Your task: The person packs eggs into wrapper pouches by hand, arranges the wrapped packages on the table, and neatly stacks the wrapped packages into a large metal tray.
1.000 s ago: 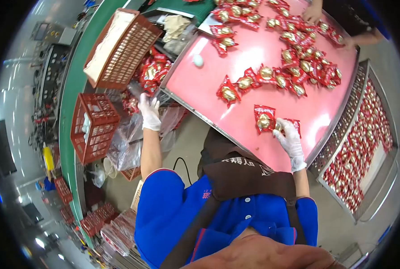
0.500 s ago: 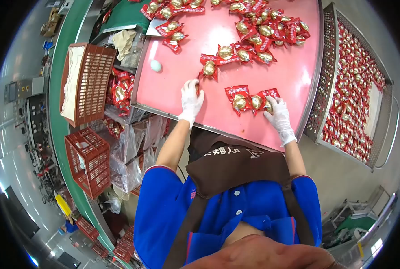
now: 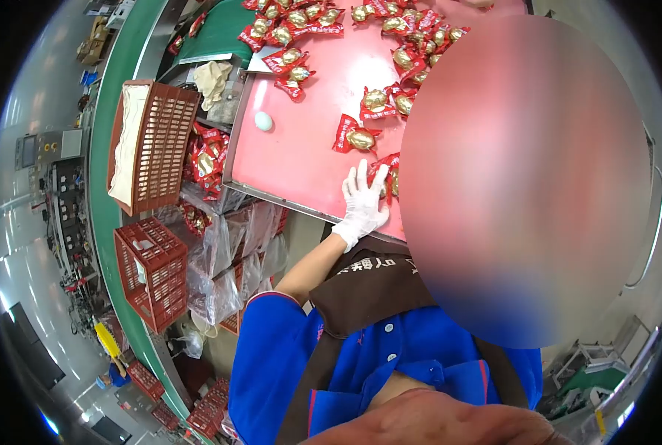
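My left hand (image 3: 362, 204), in a white glove, lies over the near edge of the pink table (image 3: 294, 163) with its fingers spread. Its fingertips touch a red packet with a gold centre (image 3: 392, 178), partly hidden by the hand and a large blur. Just beyond them lies another red and gold packet (image 3: 357, 136). More packets (image 3: 379, 102) lie farther up the table. A pale egg-shaped object (image 3: 263, 121) rests near the table's left side. My right hand is hidden behind the blur that covers the right of the view.
An orange-brown crate (image 3: 164, 141) with a cream cloth stands left of the table, above a second crate (image 3: 153, 274). Red packets (image 3: 208, 159) fill a space beside them. A green conveyor belt (image 3: 216, 30) is at the upper left, and plastic bags (image 3: 216, 245) hang below.
My left hand has moved right along the table to the packets near the middle. A large blur now covers the right side, including where my right hand was seen holding packets.
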`<state>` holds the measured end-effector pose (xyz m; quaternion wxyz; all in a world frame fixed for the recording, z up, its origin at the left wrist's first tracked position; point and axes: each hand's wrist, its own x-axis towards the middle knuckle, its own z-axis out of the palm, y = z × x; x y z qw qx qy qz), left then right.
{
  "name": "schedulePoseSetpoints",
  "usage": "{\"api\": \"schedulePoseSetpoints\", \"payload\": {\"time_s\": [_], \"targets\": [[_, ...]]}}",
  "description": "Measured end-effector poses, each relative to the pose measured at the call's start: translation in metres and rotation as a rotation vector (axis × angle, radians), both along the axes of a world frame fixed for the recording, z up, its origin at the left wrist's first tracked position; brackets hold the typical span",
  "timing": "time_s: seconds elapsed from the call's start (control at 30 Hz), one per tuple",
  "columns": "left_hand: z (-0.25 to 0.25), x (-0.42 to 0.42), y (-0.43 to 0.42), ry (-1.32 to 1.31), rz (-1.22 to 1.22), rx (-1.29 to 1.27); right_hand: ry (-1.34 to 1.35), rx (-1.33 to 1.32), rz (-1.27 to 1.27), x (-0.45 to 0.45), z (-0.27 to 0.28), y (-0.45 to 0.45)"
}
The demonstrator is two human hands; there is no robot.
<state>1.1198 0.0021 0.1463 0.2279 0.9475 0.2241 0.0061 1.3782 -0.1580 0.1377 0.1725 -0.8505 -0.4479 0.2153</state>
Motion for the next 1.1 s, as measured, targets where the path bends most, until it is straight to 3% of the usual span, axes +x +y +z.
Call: {"api": "schedulePoseSetpoints", "payload": {"time_s": [0.1,0.13,0.2,0.27,0.33,0.4,0.5,0.6,0.63,0.67,0.73,0.77,0.8,0.83,0.9,0.93,1.0,1.03,1.1], "targets": [[-0.007,0.006,0.026,-0.245,0.171,-0.201,-0.289,0.27,-0.108,0.037,-0.013,0.043],[-0.009,0.021,0.036,-0.337,0.242,-0.211,-0.249,0.232,-0.163,0.047,-0.028,0.057],[-0.025,0.054,0.059,-0.305,0.375,-0.187,-0.174,0.15,-0.267,0.059,-0.065,0.075],[-0.053,0.073,0.078,-0.108,0.321,-0.09,-0.207,0.193,-0.273,0.049,-0.061,0.079],[-0.053,0.079,0.083,-0.142,0.253,-0.031,-0.191,0.201,-0.263,0.038,-0.047,0.071],[-0.047,0.07,0.087,-0.184,0.157,-0.043,0.071,0.233,-0.399,0.025,-0.029,0.048],[-0.025,0.029,0.078,-0.48,0.295,-0.041,0.439,0.399,-0.569,0.004,-0.022,-0.008],[-0.013,-0.023,0.07,-0.648,0.342,0.078,0.536,0.577,-0.672,-0.038,0.002,-0.051],[-0.012,-0.035,0.059,-0.62,0.336,0.129,0.591,0.605,-0.639,-0.048,-0.004,-0.059],[-0.021,-0.043,0.046,-0.599,0.301,0.058,0.239,0.326,-0.578,-0.049,-0.033,-0.079],[-0.053,-0.044,0.026,-0.294,0.157,-0.129,0.389,0.24,-0.545,-0.067,-0.035,-0.076],[-0.068,-0.038,0.012,-0.241,0.176,-0.009,0.236,0.19,-0.534,-0.073,-0.031,-0.074],[-0.073,-0.035,0.0,-0.189,0.186,0.099,0.292,0.252,-0.514,-0.065,-0.045,-0.081],[-0.064,-0.035,-0.007,-0.128,0.234,0.09,0.36,0.3,-0.557,-0.069,-0.035,-0.079],[-0.03,-0.032,-0.016,0.014,0.288,0.062,-0.001,0.113,-0.34,-0.067,-0.02,-0.078],[-0.034,-0.035,-0.023,-0.034,0.281,0.133,-0.189,0.064,-0.217,-0.071,-0.008,-0.074],[-0.025,-0.042,-0.038,-0.083,0.15,0.11,-0.203,0.249,0.116,-0.065,-0.015,-0.071],[-0.028,-0.04,-0.043,-0.112,0.11,0.023,-0.261,0.081,0.152,-0.072,-0.015,-0.066],[-0.034,-0.026,-0.053,-0.144,0.155,0.103,-0.43,-0.079,0.236,-0.082,-0.014,-0.049]]}}
